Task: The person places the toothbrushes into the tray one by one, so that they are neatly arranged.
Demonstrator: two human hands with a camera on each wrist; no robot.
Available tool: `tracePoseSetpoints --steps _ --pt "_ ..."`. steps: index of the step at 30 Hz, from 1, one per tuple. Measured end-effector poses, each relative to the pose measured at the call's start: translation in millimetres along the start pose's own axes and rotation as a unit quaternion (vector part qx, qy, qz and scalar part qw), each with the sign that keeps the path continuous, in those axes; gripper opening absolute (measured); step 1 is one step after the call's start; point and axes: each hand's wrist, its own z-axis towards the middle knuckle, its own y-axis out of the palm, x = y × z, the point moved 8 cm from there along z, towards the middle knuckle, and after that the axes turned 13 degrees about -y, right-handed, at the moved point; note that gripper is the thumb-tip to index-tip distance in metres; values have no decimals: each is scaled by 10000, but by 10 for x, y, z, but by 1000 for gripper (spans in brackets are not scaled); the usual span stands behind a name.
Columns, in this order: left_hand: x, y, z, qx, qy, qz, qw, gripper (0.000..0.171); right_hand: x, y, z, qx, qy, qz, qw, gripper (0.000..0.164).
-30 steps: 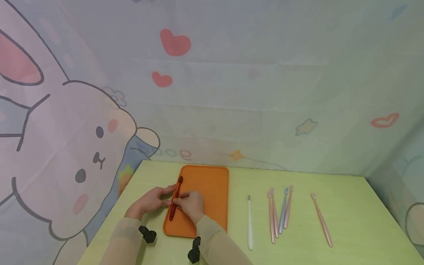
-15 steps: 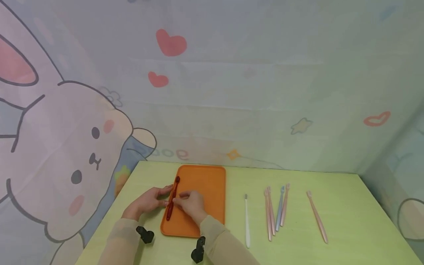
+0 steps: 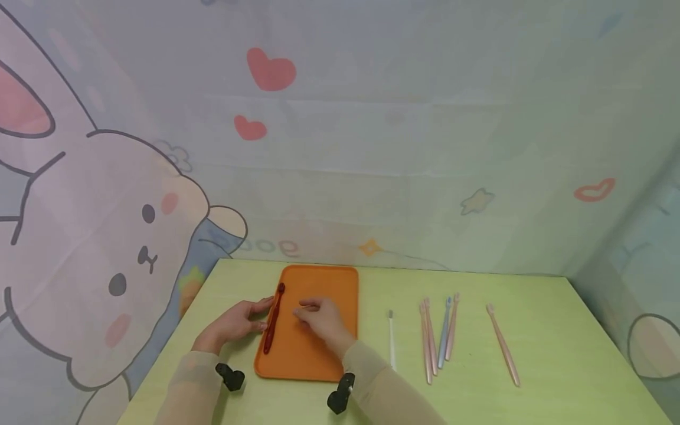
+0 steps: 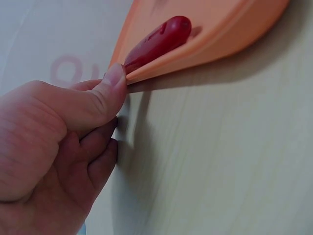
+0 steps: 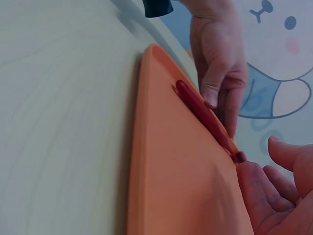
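Observation:
A dark red toothbrush (image 3: 273,321) lies lengthwise along the left side of an orange tray (image 3: 329,283), its head toward the back. My left hand (image 3: 234,324) holds the tray's left rim. In the left wrist view, the thumb of this left hand (image 4: 63,112) lies on the rim beside the red handle (image 4: 161,41), with the other fingers outside and below it. Over the middle of the tray hovers my right hand (image 3: 324,321), fingers loosely bent and holding nothing. The right wrist view has this right hand (image 5: 283,200) near the brush's head end, a gap between thumb and forefinger.
Right of the tray lies a white toothbrush (image 3: 392,336), partly covered by the right sleeve. Farther right are several pink toothbrushes (image 3: 427,348) with a blue toothbrush (image 3: 443,336) among them. Another pink toothbrush (image 3: 504,348) lies alone. A printed cloth (image 3: 340,195) hangs behind the table.
My right hand has let go of the red toothbrush and drawn back to the right. The brush now lies against the tray's left rim. My left hand stays at that rim.

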Motion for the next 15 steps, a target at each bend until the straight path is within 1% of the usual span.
tracePoseSetpoints --steps 5,8,11,15 --pt "-3 -1 5 29 51 35 10000 70 -52 -190 10 -66 -16 89 9999 41" --pt "5 1 3 25 69 53 10000 70 -76 -345 10 -66 -31 -75 9999 42" --pt "14 4 -3 2 69 11 10000 70 -133 -522 -5 -60 -174 -263 9995 42" --pt "22 11 -6 -1 85 3 10000 70 -214 -758 -54 -28 -336 -315 9989 43"
